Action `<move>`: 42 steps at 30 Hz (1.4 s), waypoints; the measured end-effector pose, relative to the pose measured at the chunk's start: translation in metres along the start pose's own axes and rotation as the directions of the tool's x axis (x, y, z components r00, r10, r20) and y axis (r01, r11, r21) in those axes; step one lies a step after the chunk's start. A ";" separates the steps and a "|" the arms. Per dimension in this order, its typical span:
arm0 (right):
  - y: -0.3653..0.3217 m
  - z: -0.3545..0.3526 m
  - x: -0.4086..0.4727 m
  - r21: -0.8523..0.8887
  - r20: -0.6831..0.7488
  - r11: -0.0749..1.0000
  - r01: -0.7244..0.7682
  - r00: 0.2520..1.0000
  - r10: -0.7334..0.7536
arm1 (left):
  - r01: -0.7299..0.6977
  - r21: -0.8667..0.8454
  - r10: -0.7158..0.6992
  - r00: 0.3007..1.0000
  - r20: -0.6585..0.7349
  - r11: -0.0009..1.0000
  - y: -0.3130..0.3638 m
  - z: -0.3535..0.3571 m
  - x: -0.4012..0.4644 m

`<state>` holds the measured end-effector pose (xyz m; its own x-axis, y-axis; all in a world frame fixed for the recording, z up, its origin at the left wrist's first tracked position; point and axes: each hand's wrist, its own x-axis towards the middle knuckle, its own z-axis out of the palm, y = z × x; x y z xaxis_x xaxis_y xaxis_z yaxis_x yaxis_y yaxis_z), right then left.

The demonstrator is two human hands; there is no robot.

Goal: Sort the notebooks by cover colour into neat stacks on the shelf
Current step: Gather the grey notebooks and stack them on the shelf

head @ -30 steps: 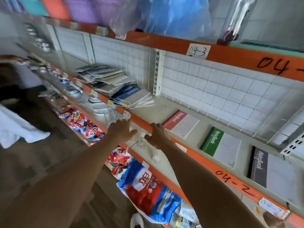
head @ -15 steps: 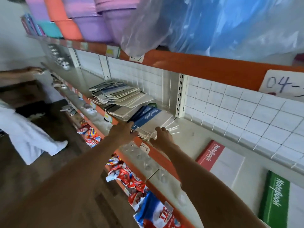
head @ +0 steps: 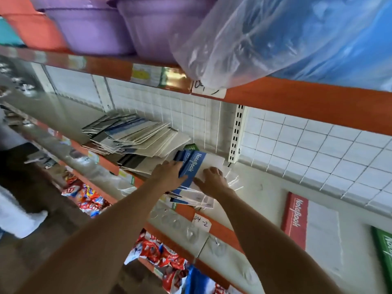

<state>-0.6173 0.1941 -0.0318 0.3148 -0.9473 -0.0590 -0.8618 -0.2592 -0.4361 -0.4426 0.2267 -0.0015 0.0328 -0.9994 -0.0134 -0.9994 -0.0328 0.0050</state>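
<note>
Purple basins (head: 93,28) sit on the upper shelf at the left, next to a blue bundle in clear plastic (head: 286,37). Below them, on the grey shelf (head: 263,194) with its orange front edge, a loose heap of notebooks (head: 135,139) lies fanned and askew against the white grid backing. Just right of the heap, the left hand (head: 169,175) rests on a smaller, splayed pile, its fingers curled over the spine edge of a blue notebook (head: 194,168) that lies on top. The right hand (head: 212,179) lies on the white cover of the same pile, fingers bent and spread, pressing down on it; whether it pinches a cover cannot be told. A green corner (head: 192,147) peeps out behind the blue one. Farther right, well apart from the pile, a red notebook (head: 297,217) lies flat on the shelf, and beside it, at the frame's edge, a green notebook (head: 385,251). Snack packets (head: 89,198) fill the lower shelf.
</note>
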 end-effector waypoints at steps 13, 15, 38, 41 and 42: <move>-0.011 -0.004 0.011 0.207 -0.015 0.789 -0.578 0.805 0.593 | -0.108 -0.183 0.117 0.993 0.037 0.977 -0.020 0.026 0.076; -0.010 -0.008 0.003 0.312 -0.006 0.753 -0.580 0.791 0.612 | -0.089 -0.159 0.096 0.995 0.032 0.983 -0.013 0.028 0.079; 0.007 -0.012 -0.043 0.675 0.064 0.494 -0.548 0.710 0.701 | 0.143 -0.319 -0.086 0.979 0.187 0.937 0.022 0.023 0.055; 0.012 -0.018 -0.043 0.650 0.108 0.498 -0.574 0.718 0.687 | 0.212 -0.362 -0.120 0.958 0.261 0.908 0.021 0.016 0.064; 0.014 -0.021 -0.042 0.648 0.120 0.495 -0.579 0.719 0.684 | 0.202 -0.370 -0.108 0.960 0.258 0.907 0.020 0.015 0.067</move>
<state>-0.6513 0.2266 -0.0169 -0.3153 -0.8362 -0.4488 -0.3505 0.5420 -0.7638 -0.4608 0.1594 -0.0172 0.1384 -0.9524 -0.2718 -0.8975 -0.2366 0.3722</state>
